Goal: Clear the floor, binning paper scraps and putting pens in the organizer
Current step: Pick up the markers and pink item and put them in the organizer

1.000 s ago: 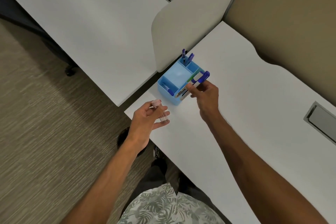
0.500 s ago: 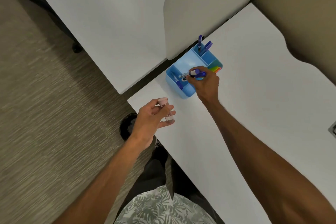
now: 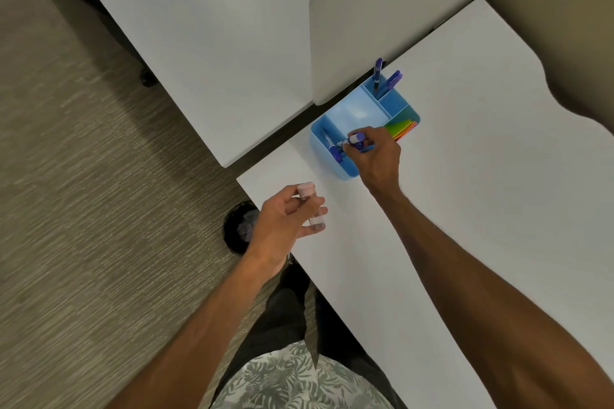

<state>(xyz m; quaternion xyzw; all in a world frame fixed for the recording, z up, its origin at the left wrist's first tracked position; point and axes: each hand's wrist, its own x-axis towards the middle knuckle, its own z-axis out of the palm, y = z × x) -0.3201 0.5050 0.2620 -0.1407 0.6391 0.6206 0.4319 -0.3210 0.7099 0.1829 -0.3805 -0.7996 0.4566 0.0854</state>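
A light blue desk organizer (image 3: 352,109) stands on the white desk (image 3: 465,192) near its far corner. My right hand (image 3: 375,153) is over the organizer's front compartment, shut on a purple-capped marker (image 3: 353,140) that points down into it. Another blue pen (image 3: 332,146) lies in that compartment, and two purple pens (image 3: 385,78) stand in the back one. My left hand (image 3: 285,219) hovers at the desk's near corner, shut on a clear marker with a pink cap (image 3: 307,199).
A black round bin (image 3: 237,226) sits on the carpet under the desk corner, just left of my left hand. Coloured sticky notes (image 3: 402,128) fill the organizer's right compartment. A curved divider panel (image 3: 382,10) rises behind it, with a second white desk (image 3: 199,26) to the left.
My right hand has lowered the purple-capped marker from above the organizer's rim down into the front compartment. My left hand has kept hold of the pink-capped marker.
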